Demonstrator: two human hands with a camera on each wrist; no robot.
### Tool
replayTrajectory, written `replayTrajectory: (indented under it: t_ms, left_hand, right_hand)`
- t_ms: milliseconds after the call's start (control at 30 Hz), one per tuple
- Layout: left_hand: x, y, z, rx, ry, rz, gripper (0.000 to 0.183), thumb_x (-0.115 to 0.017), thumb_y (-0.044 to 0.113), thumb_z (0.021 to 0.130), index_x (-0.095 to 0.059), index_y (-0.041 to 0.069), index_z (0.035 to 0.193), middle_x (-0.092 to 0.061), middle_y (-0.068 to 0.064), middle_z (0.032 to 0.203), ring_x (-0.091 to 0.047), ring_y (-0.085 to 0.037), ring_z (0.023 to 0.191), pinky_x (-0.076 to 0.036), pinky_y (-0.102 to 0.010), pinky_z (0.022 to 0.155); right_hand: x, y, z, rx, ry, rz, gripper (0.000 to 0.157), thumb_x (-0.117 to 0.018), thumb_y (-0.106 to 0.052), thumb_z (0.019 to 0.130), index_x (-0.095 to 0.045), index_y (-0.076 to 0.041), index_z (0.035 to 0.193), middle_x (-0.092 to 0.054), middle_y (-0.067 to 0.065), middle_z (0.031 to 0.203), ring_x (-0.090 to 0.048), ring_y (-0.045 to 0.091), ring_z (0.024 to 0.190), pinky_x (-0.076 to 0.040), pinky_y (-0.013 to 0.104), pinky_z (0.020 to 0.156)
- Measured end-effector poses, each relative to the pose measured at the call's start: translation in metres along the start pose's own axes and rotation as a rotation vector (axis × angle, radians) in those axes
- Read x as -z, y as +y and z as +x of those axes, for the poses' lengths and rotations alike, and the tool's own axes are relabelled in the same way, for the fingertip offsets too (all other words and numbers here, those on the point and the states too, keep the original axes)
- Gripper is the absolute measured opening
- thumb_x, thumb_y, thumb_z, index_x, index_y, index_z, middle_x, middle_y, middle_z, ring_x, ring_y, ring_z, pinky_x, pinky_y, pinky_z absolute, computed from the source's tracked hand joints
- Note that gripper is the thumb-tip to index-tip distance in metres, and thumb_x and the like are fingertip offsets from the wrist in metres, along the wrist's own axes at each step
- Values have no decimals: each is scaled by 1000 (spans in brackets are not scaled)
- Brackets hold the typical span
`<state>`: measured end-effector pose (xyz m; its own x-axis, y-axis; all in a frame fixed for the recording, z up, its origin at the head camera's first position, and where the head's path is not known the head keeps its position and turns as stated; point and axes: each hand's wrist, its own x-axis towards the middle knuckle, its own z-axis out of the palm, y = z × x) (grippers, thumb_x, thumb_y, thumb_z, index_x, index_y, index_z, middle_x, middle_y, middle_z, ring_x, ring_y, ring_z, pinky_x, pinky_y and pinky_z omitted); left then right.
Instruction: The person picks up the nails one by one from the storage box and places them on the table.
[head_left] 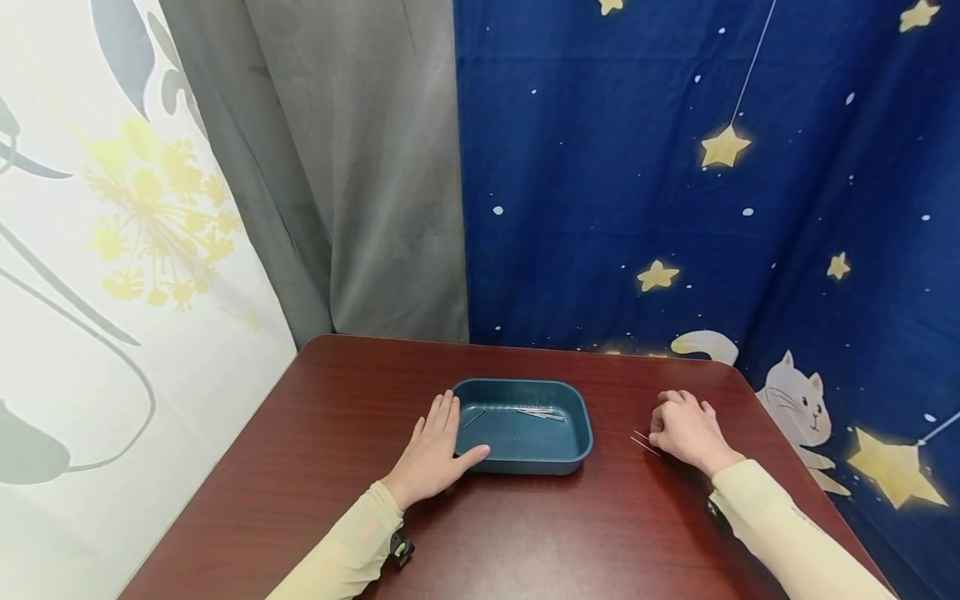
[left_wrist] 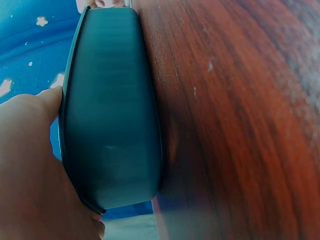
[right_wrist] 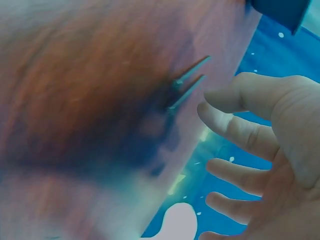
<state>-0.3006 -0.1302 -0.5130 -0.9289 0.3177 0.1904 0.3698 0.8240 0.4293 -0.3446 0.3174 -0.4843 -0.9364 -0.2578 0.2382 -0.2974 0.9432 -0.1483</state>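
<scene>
Two thin, straight, silvery metal-looking rods [head_left: 646, 447] are lying side by side on the dark red-brown wood-grain tabletop [head_left: 480, 542], between the blue-green, round-cornered, plastic-looking tray [head_left: 525, 467] and the tabletop's right edge, toward its far right corner. More silvery rods [head_left: 542, 413] are resting inside the tray, which is sitting nearer the tabletop's far edge.

Right hand [head_left: 688, 429]: hovering just beside the loose pair; grip not pinching anything visible, thumb and index tips coming close together, other fingers hanging loosely bent.

Left hand [head_left: 427, 458]: grip spreading wide, straight fingers lying along the tray's left end, thumb touching its near rim.

Handling (judged): rods probably being light, stiff, smooth and prone to rolling; fingertips would best be pinching one mid-length, across its thickness.
</scene>
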Motion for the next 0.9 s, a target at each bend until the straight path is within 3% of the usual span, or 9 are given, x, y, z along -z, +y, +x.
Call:
replayTrajectory:
  t_ms: [300,567,900]
  left_hand:
    - [-1,-1,1,2,3,-2,106,-43,76,92,-14,1,160,-4,-11,168,-4,-30,154,-16,-60,117]
    - [1,1,2,7,-14,0,107,-42,78,92,-11,2,161,-4,-13,168,-1,-28,154,-15,-59,118]
    - [2,0,1,3,-3,9,106,-43,76,93,-13,0,160,-6,-15,168,-3,-29,154,-16,-60,117]
  right_hand:
    - [12,-29,29,49,34,9,20,-76,-15,76,-65,-29,65,-60,21,130,-43,45,128,-28,73,96]
    - [25,-68,62,146,34,-3,6,-78,-17,79,-76,-23,79,-62,15,128,-47,40,126,-31,70,102]
    - [11,-108,80,254,-37,20,9,-81,-18,79,-76,-24,77,-60,15,134,-45,38,131,-33,68,102]
